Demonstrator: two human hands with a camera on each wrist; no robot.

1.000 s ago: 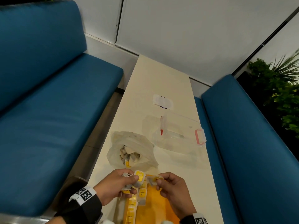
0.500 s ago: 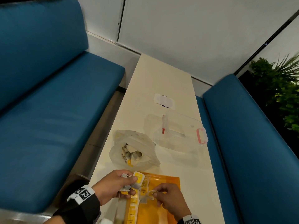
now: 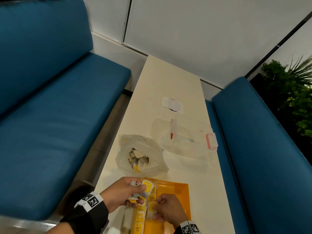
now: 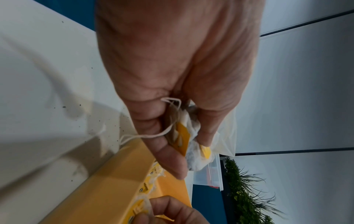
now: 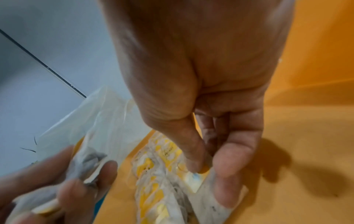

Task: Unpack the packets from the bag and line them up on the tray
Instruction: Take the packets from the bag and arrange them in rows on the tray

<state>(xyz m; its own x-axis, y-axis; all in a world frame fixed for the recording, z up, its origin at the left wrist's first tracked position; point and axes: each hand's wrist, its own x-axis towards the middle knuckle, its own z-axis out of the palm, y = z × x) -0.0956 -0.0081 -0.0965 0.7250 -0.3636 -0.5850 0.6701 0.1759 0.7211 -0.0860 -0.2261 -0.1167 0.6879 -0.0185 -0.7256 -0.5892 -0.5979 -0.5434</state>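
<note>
An orange tray (image 3: pixel 175 190) lies at the near end of the table, with a row of white-and-yellow tea-bag packets (image 3: pixel 140 217) along its left side. My left hand (image 3: pixel 125 193) hovers over the tray's far left corner and grips a bunch of packets (image 4: pixel 188 139) with strings hanging. My right hand (image 3: pixel 166 211) is low on the tray, thumb and fingers pinching one packet (image 5: pixel 195 180) beside the row. The clear plastic bag (image 3: pixel 140 154) lies open just beyond the tray with more packets inside.
A clear plastic box (image 3: pixel 187 135) with a pink latch stands to the right of the bag, a red-tipped pen inside it. A white sticker (image 3: pixel 172 105) lies farther up the narrow cream table (image 3: pixel 168 78). Blue benches flank the table; a plant stands at the right.
My right hand has come down from beside the left hand onto the tray with one packet. The left hand stays in place holding its bunch.
</note>
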